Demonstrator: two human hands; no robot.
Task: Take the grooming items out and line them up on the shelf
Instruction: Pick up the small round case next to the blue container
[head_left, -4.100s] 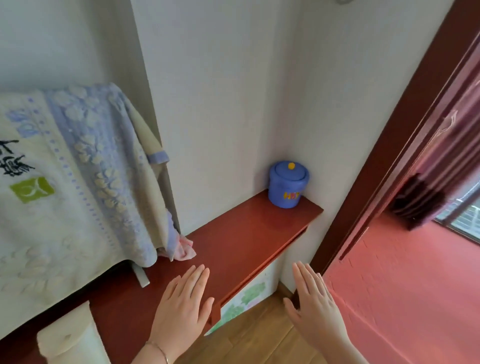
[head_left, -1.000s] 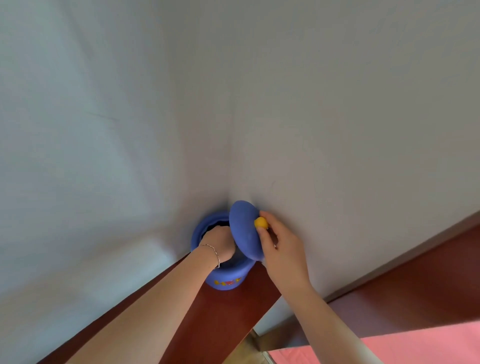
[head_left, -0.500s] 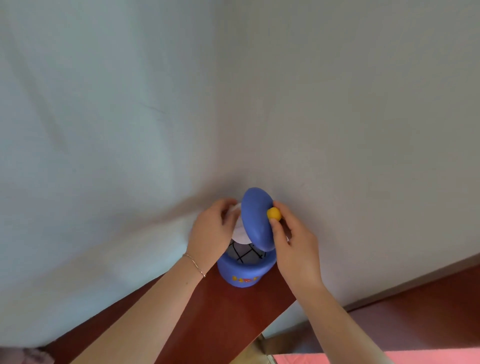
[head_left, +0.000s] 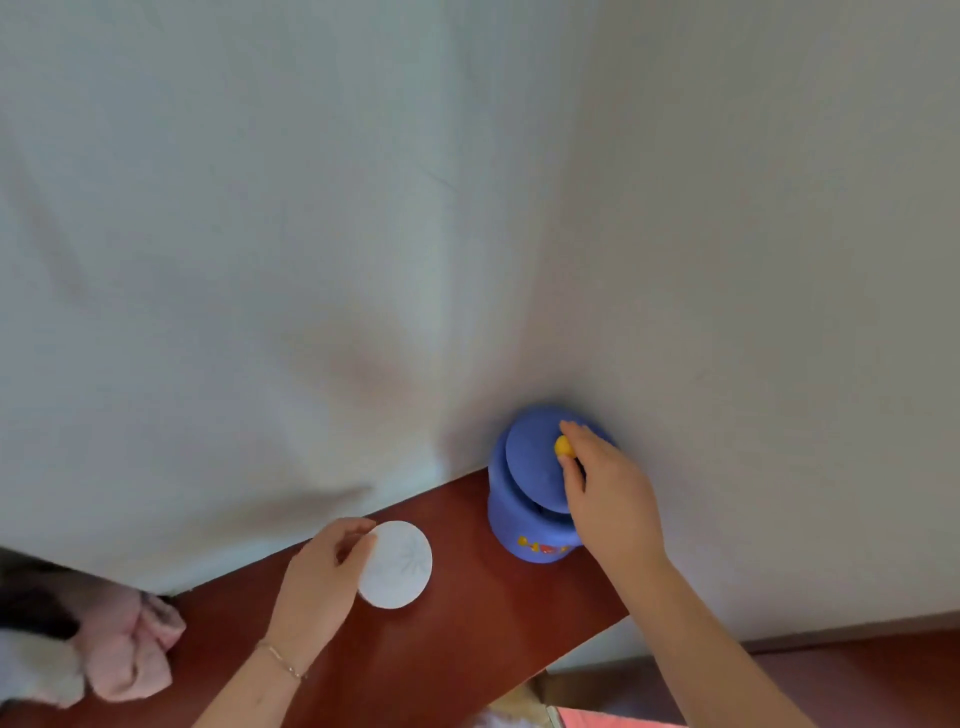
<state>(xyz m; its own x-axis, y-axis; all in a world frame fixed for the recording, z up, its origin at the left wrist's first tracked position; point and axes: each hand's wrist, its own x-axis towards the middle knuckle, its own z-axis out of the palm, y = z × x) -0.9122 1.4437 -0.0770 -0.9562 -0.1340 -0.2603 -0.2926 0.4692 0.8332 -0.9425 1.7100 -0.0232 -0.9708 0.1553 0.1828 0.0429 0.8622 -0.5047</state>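
Observation:
A blue round jar (head_left: 524, 535) stands at the right end of the red-brown shelf (head_left: 467, 634), in the wall corner. Its blue lid (head_left: 532, 462) is tilted over the jar's mouth. My right hand (head_left: 605, 493) pinches the lid's yellow knob (head_left: 562, 447). A white round disc-shaped item (head_left: 397, 564) with a faint flower pattern is at the shelf surface left of the jar. My left hand (head_left: 322, 577) grips its left edge with the fingertips. The jar's inside is hidden by the lid.
A pink cloth (head_left: 130, 649) and pale towel ends hang at the shelf's left end. White walls rise right behind the shelf. Wood floor and a red-pink mat (head_left: 597, 719) lie below the shelf's front edge.
My left hand has pulled the white disc out of the jar and carried it left and down to the shelf. The right hand has tipped the lid back over the jar.

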